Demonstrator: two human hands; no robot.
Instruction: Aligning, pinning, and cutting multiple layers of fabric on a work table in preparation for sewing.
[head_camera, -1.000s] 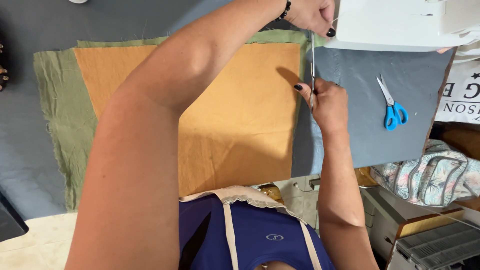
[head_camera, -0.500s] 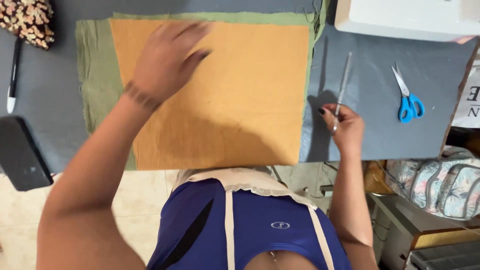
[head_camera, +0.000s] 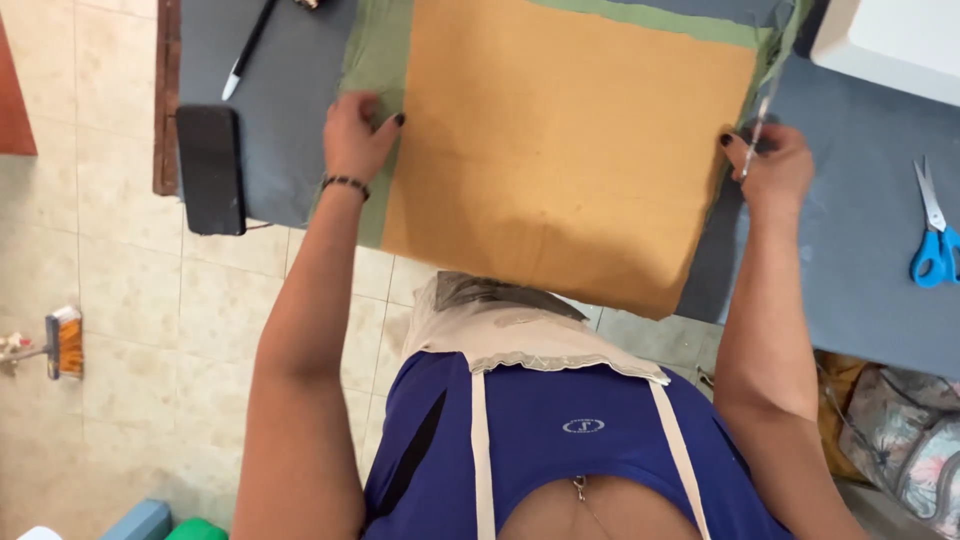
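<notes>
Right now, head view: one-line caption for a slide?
Left hand presses green cloth beside orange sheet; right hand holds a thin metal tool.

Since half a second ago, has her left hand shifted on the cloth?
Yes. The left hand has slid off the orange cloth to its left edge, onto the green cloth border.
</notes>
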